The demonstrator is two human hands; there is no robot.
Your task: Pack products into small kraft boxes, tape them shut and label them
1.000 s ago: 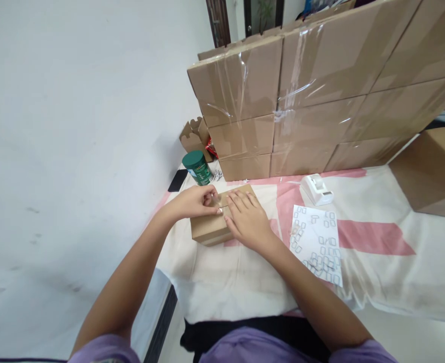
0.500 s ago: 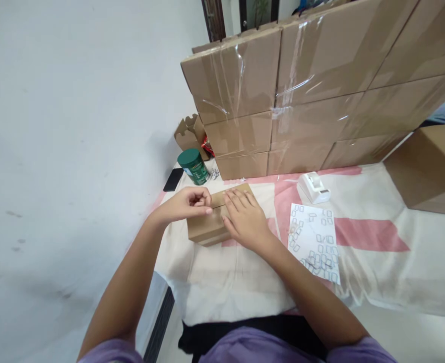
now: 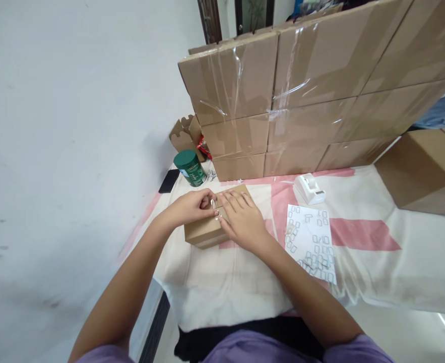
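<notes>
A small brown cardboard box (image 3: 201, 233) lies on the cloth in front of me, its top seam running between my hands. My left hand (image 3: 196, 206) is closed in a pinch over the left part of the box top. Between its thumb and fingers glints a short strip of clear tape (image 3: 213, 203), at the seam. Flat on the right part of the top rests my right hand (image 3: 243, 217), fingers stretched out and slightly apart, its thumb close to the tape. Farther right stands a white tape dispenser (image 3: 309, 189).
Large taped cartons (image 3: 241, 141) form a wall along the back. Behind the box stand a green canister (image 3: 190, 168) and an opened carton (image 3: 185, 135); a black phone (image 3: 169, 181) lies left. A marked paper sheet (image 3: 313, 242) and a bigger carton (image 3: 422, 171) are right.
My left hand has moved slightly right toward the seam, and the clear tape now shows between its fingers. My right hand stays flat on the box. The view has shifted a little.
</notes>
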